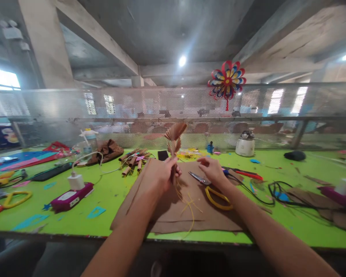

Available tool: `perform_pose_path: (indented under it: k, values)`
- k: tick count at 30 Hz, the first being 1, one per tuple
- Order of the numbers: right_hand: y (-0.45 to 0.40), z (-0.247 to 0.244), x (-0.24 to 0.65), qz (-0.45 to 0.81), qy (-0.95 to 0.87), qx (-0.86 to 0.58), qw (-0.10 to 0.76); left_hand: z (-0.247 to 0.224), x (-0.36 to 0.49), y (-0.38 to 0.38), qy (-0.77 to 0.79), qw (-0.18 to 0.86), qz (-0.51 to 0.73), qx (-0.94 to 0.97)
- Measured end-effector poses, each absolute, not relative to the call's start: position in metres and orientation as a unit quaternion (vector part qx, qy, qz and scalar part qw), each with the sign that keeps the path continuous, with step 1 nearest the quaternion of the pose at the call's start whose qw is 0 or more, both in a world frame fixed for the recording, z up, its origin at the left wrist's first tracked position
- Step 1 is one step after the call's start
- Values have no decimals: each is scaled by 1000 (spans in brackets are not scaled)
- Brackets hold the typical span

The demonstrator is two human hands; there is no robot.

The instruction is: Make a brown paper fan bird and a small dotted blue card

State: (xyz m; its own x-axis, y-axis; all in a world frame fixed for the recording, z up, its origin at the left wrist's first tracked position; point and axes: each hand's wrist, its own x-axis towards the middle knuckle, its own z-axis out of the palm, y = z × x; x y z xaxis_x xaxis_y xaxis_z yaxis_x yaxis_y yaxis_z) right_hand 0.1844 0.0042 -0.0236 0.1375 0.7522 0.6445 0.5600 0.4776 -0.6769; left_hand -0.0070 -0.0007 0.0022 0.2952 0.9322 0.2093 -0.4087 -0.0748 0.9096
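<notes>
My left hand (165, 173) is closed around the lower part of a brown pleated paper piece (176, 132), which stands upright with fan-like folds at its top. Thin yellow strands hang below that hand onto a brown paper sheet (173, 215). My right hand (212, 169) is over the right side of the sheet with its fingers curled; whether anything small is between them cannot be made out. Just below it lie scissors with yellow handles (219, 199), their metal blades pointing up and left.
Left of the sheet are rolled brown tubes (134, 163), crumpled brown material (106, 151) and a purple power strip (72, 198) with a white charger. Black cables (272, 192) and a red-handled tool (248, 174) lie right. A white container (245, 145) stands behind.
</notes>
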Motion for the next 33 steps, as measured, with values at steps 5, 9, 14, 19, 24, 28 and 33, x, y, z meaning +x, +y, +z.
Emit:
perform_pose_path:
  k: [5,9,14,19,24,28,33]
  values:
    - [17,-8,224,112,-615,-544,560,9,-16,5,282,613,554,487]
    - [25,12,267,63,-598,-592,537,7,-15,8,290,618,550,481]
    - [29,-3,289,18,-654,-641,401,2,-12,8,285,630,536,484]
    - [36,-46,275,-22,-720,-650,242,-2,-11,10,295,649,513,479]
    - [43,-63,271,-49,-743,-646,172,-4,-7,7,317,657,498,469]
    - [41,-59,279,-56,-736,-637,221,-7,-2,4,301,649,493,494]
    - [34,-36,297,-28,-677,-619,397,-11,0,2,285,639,505,506]
